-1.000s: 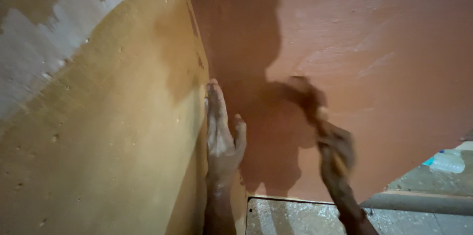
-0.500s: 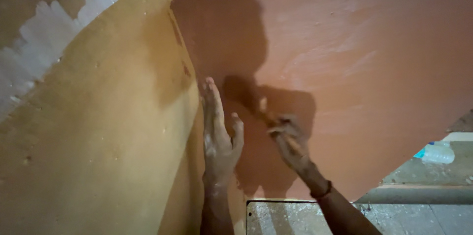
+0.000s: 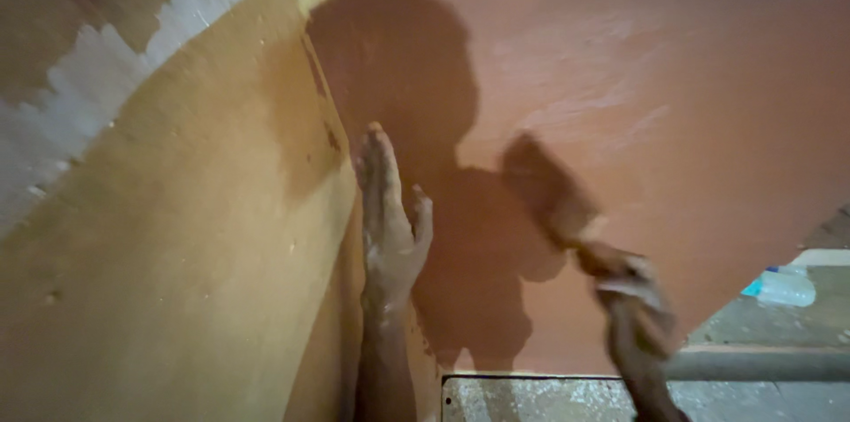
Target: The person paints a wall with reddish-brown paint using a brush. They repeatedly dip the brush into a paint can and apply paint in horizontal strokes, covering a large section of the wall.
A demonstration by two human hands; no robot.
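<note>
The wall corner (image 3: 332, 130), where an ochre wall (image 3: 177, 254) meets a terracotta-red wall (image 3: 664, 77), is taken as the landmark. Just to the right of the corner line, the left hand (image 3: 390, 227) is laid flat and open against the red surface, its fingers stretched upward and the thumb spread to the right. Further to the right of the corner, and somewhat lower, the right hand (image 3: 633, 298) is closed around the handle of a paint brush (image 3: 549, 192); the bristle end is pointed up and toward the corner, and it is blurred by motion, so contact with the wall cannot be confirmed. A large shadow is cast on the red wall between the corner and the brush.

Below the corner, a pale floor slab (image 3: 549, 400) and a grey pipe (image 3: 761, 364) are seen, and a plastic bottle (image 3: 784, 285) lies far to the right of it.

For a clean result near the corner, the brush is best kept lightly loaded and drawn in long strokes parallel to the corner line, so that red is kept off the ochre side. The bracing palm is best kept clear of wet paint.
</note>
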